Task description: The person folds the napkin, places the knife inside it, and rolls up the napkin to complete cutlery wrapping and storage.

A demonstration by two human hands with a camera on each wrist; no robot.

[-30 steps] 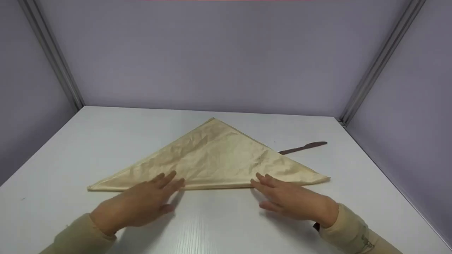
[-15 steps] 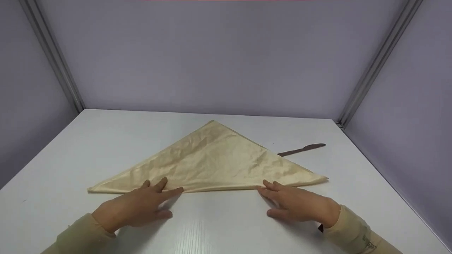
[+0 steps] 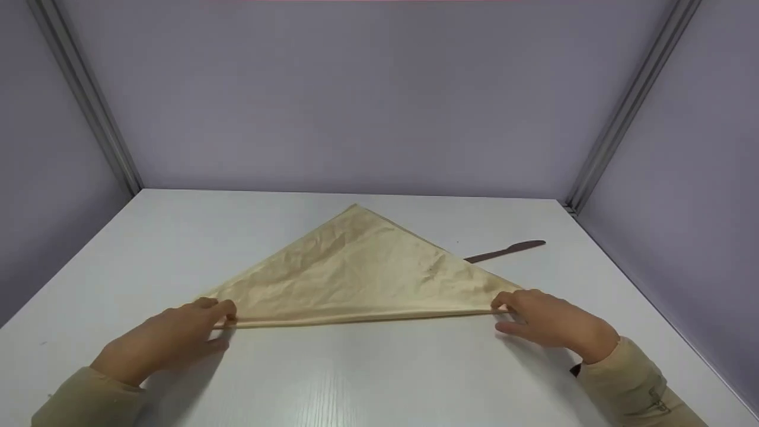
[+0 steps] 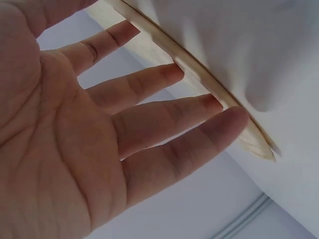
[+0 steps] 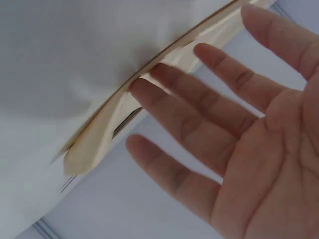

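Observation:
A beige cloth [image 3: 356, 273] lies folded into a triangle on the white table [image 3: 379, 373], its long folded edge toward me. My left hand [image 3: 204, 315] rests flat with straight fingers on the cloth's left corner. My right hand [image 3: 525, 307] lies the same way on the right corner. In the left wrist view the left hand [image 4: 149, 124] has spread fingers touching the cloth's edge [image 4: 249, 139]. The right wrist view shows the right hand [image 5: 209, 114] open, its fingertips against the cloth's edge [image 5: 94, 139]. Neither hand curls round the fabric.
A dark brown knife [image 3: 507, 250] lies on the table behind the cloth's right side, its handle end tucked under the fabric. Grey-violet walls with metal corner posts [image 3: 628, 101] close in the table on three sides.
Both hands have slid outward along the cloth's near folded edge, from near its middle to its left and right corners. The cloth and the knife have stayed in place.

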